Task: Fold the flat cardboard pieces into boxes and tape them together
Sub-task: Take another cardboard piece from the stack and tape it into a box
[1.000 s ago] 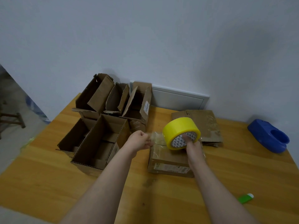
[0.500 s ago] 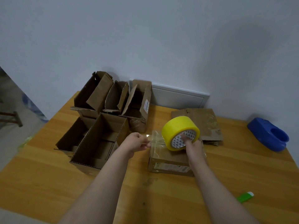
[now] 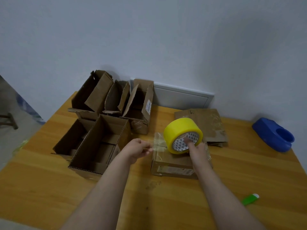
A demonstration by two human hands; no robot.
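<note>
A small closed cardboard box (image 3: pixel 172 165) lies on the wooden table (image 3: pixel 166 196) in front of me. Above it my right hand (image 3: pixel 196 147) holds a yellow tape roll (image 3: pixel 181 128), fingers hooked inside its core. A clear strip of tape (image 3: pixel 158 143) runs left from the roll over the box top. My left hand (image 3: pixel 137 149) pinches the free end of that strip, just left of the box. Flat cardboard pieces (image 3: pixel 206 125) lie behind the roll.
Several open folded boxes (image 3: pixel 99 141) stand at the left and back left. A blue tape dispenser (image 3: pixel 274 135) sits at the far right. A green cutter (image 3: pixel 250 199) lies near the front right edge. A white panel (image 3: pixel 181 97) leans at the wall.
My left hand has drawn the tape end a little to the left, lengthening the strip. The roll has stayed over the box in my right hand.
</note>
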